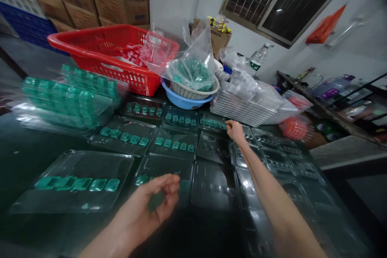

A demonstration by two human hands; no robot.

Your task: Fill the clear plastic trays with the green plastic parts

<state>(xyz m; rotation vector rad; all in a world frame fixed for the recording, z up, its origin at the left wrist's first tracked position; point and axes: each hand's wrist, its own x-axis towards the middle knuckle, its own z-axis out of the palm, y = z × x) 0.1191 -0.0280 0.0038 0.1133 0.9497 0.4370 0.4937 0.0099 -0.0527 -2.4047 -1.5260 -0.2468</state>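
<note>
Rows of small translucent green pieces lie in clear plastic trays on the dark table. My right hand point(235, 131) reaches to the far row, its fingertips pinched at the last green piece of a back tray point(213, 123). In front, my left hand point(154, 199) hovers over a near clear tray point(169, 165), which has green pieces point(141, 179) at its left. The left fingers curl to meet the thumb; whether something small is between them is hidden. A fuller tray with a row of green pieces point(81, 184) lies to the left of that hand.
Stacked filled trays point(66, 105) stand at the left. Behind are a red basket point(111, 68) with pink pieces, a blue basin point(184, 100) under a colander holding a bag of green pieces point(193, 72), and stacked clear trays point(250, 100). More clear trays point(278, 161) cover the right side.
</note>
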